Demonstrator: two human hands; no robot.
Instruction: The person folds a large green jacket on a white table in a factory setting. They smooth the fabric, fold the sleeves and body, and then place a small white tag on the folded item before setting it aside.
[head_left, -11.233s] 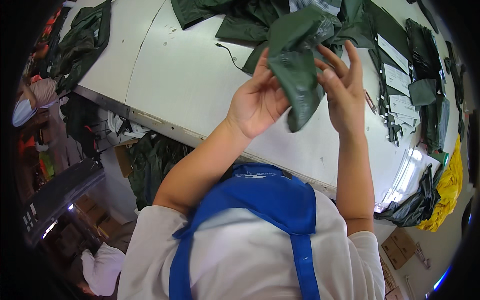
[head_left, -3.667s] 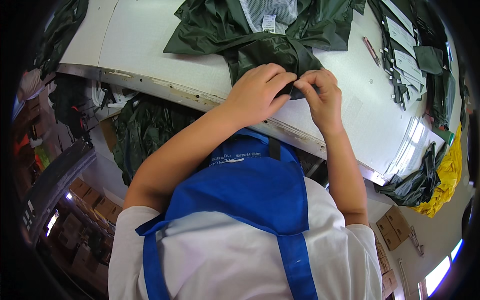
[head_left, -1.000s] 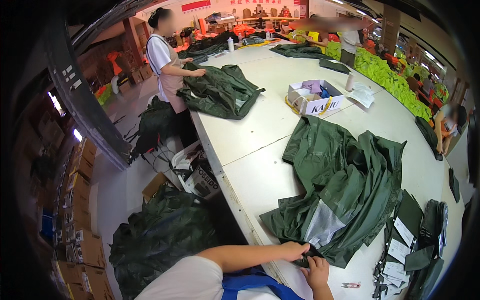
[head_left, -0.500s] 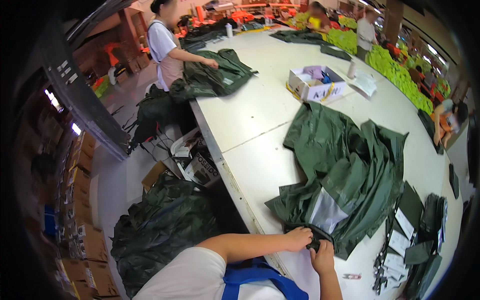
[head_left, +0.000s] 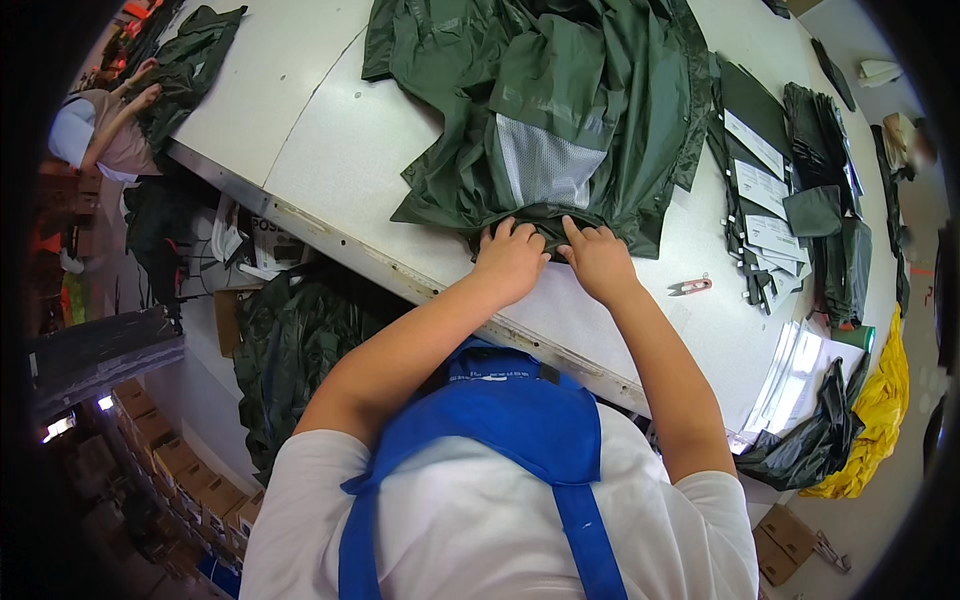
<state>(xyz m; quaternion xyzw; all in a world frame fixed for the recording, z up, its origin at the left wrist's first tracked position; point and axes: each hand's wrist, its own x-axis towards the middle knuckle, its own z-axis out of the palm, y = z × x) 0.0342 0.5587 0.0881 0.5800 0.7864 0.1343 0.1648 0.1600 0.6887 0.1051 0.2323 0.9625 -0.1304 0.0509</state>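
A dark green garment [head_left: 560, 75] of shiny coated cloth lies spread in folds on the white table, a grey mesh panel [head_left: 548, 165] showing near its close end. My left hand [head_left: 512, 265] has its fingers bent over the gathered near edge of that cloth. Right beside it, my right hand [head_left: 602, 265] grips the same edge, its index finger and thumb side toward the left hand. The fingertips partly sink into the dark fold, so the pinch itself is hidden. A small pair of thread snips [head_left: 690, 286] with reddish handles rests to the right of my right hand.
Stacked dark pieces with white labels [head_left: 762, 188] lie on the right, papers [head_left: 795, 370] nearer. Yellow cloth [head_left: 882, 410] hangs at the right edge. More green cloth [head_left: 300, 350] is heaped below the table edge [head_left: 345, 243]. A co-worker [head_left: 100, 130] handles green cloth at far left.
The view has swung downward and right, so the garment and hands appear higher. My hands stay at the garment's near edge, now side by side with fingers pointing away from me.
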